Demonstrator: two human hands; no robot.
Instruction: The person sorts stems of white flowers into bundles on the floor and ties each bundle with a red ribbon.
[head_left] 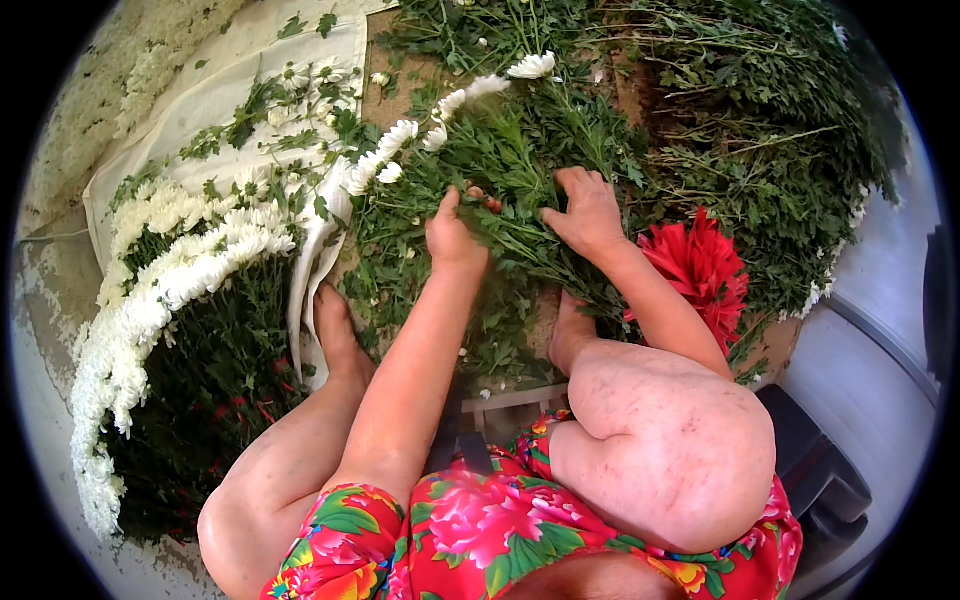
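My left hand [452, 232] is closed round leafy chrysanthemum stems [510, 160] in the upper middle, with some fingertips showing among the leaves. A row of white flower heads [395, 140] lies just above and left of it. My right hand [585, 215] rests on the same greenery a little to the right, thumb apart from its bent fingers. Beside my right forearm sits a bunch of red strips [690, 270]. Loose leaves and stems cover the ground between my bare feet.
Heaped white chrysanthemum bunches [190, 300] line my left side, beside a cream cloth [260, 70] scattered with sprigs. A deep pile of cut stems [760, 120] fills the upper right. My bent legs flank the work area; a dark seat part [815, 455] shows at lower right.
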